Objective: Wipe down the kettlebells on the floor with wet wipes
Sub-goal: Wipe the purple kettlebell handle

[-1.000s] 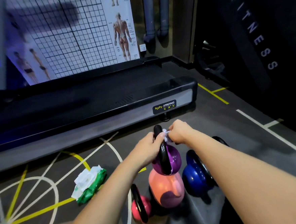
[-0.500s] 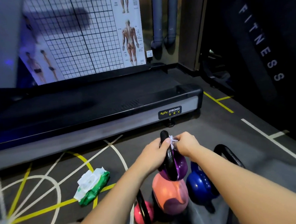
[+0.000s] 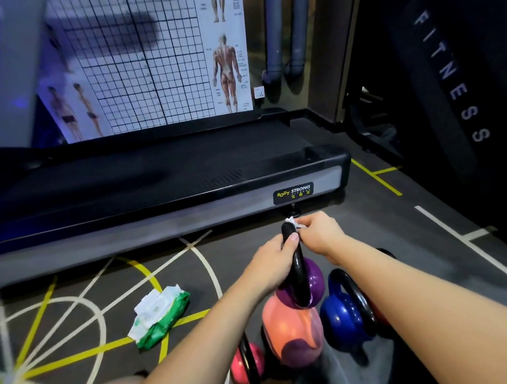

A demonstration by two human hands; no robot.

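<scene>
- Now, the black handle (image 3: 297, 263) of the purple kettlebell (image 3: 315, 280) is gripped near its top by the left hand (image 3: 273, 259); the fingers are curled round it and the thumb is laid on the side of the handle.
- A white wipe (image 3: 291, 221) is pinched by the right hand (image 3: 321, 235) and is pressed on the very top of the handle, just beside the left thumb. Only a small crumpled part of the wipe is seen above the fingers.
- The purple kettlebell is seen in the middle of the view, in front of the treadmill (image 3: 155, 183). Whether it is lifted or is resting on something cannot be told.
- Just below it in the picture, an orange kettlebell (image 3: 289, 330) is placed on the floor (image 3: 431, 269), and its top is partly covered by the purple one.
- A blue kettlebell (image 3: 342, 317) is placed to the right of the orange one, partly hidden by the right forearm.
- A pink kettlebell (image 3: 254, 364) is seen to the left of the orange one, near the lower edge.
- A green and white pack (image 3: 159, 315) of wipes is laid on the floor to the left, well apart from the kettlebells, across yellow and white lines (image 3: 60, 325).
- Behind the treadmill, a poster (image 3: 153, 64) with a grid and body figures is seen on the wall.
</scene>
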